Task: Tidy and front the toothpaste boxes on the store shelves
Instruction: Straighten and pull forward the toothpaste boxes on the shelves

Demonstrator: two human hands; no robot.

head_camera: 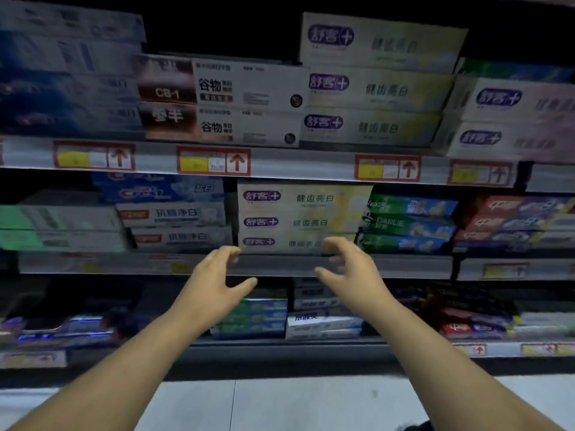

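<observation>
A stack of three white-and-yellow toothpaste boxes with purple logos [298, 217] stands in the middle of the second shelf. My left hand [214, 272] hovers just below its lower left corner, fingers loosely curled and holding nothing. Below the stack's lowest box my right hand [348, 262] hangs with fingers curled and spread, also empty. Both hands are in front of the shelf edge [280, 264] and I cannot tell whether they touch the boxes. A taller stack of the same brand [379, 85] sits on the top shelf.
Green boxes [407, 223] stand right of the middle stack, red ones [510, 222] further right, blue and white ones [174, 213] to the left. Brown-and-white boxes [224, 101] sit on the top shelf. More boxes [320, 321] fill the lower shelf. Grey floor [280, 405] lies below.
</observation>
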